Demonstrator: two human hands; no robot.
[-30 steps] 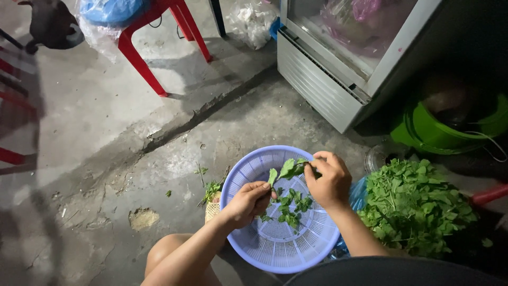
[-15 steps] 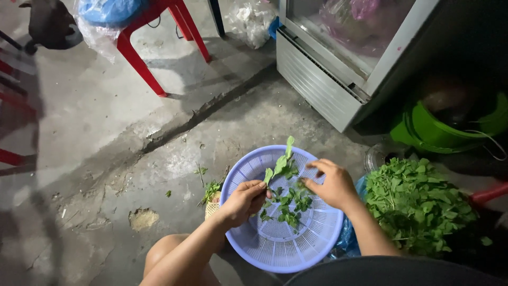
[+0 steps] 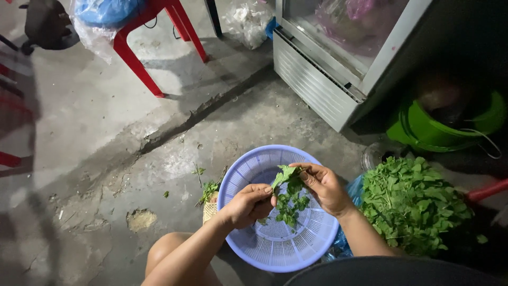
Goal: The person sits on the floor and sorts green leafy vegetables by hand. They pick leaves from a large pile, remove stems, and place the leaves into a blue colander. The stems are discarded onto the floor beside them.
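Up at eleven o'clock, a clear plastic bag (image 3: 98,32) holding something blue; at twelve, a crumpled whitish plastic bag (image 3: 247,21). No labels, signs or screens.

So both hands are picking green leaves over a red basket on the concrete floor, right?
Not quite: the basket is pale blue-purple, not red. The head view shows the left hand and right hand picking green leaves over it on the concrete floor.

Lilac perforated basket (image 3: 248,175), green leaves (image 3: 288,186), red chair (image 3: 138,62)
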